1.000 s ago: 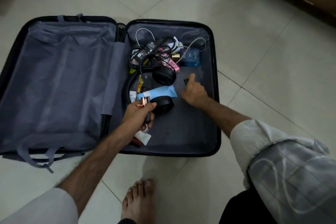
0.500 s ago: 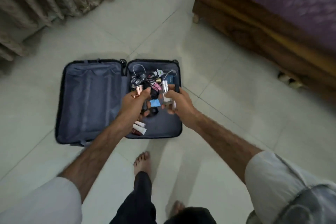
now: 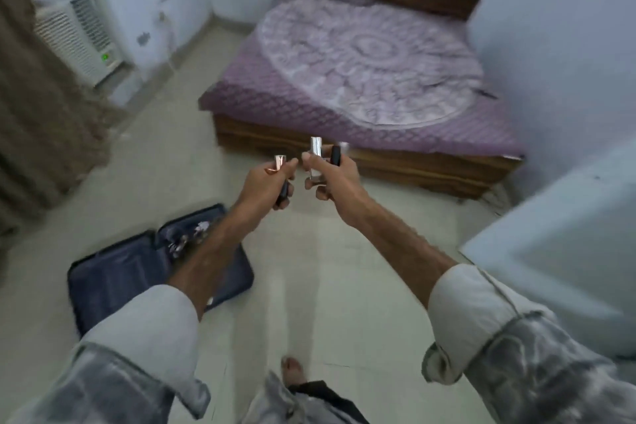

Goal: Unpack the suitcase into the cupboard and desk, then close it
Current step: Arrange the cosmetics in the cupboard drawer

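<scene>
2 hands: both raised in front of the person, above the floor [image 3: 327,286], each gripping small items.
Left hand [image 3: 266,182]: fingers curled round a rose-gold capped tube [image 3: 279,162] and a dark tube [image 3: 283,190] poking out below.
Right hand [image 3: 332,179]: fingers clamped on a clear bottle with a silver cap [image 3: 316,151] and a black stick-shaped item [image 3: 335,155].
Suitcase [image 3: 117,275]: lies open on the floor at lower left, partly behind the left forearm; blurred items remain in its right half.
Writing: none readable; motion blur hides any labels.
Bed [image 3: 361,79]: purple patterned cover, ahead of the hands.
Cooler [image 3: 79,34]: white, by the curtain [image 3: 38,107], small green light on.
</scene>
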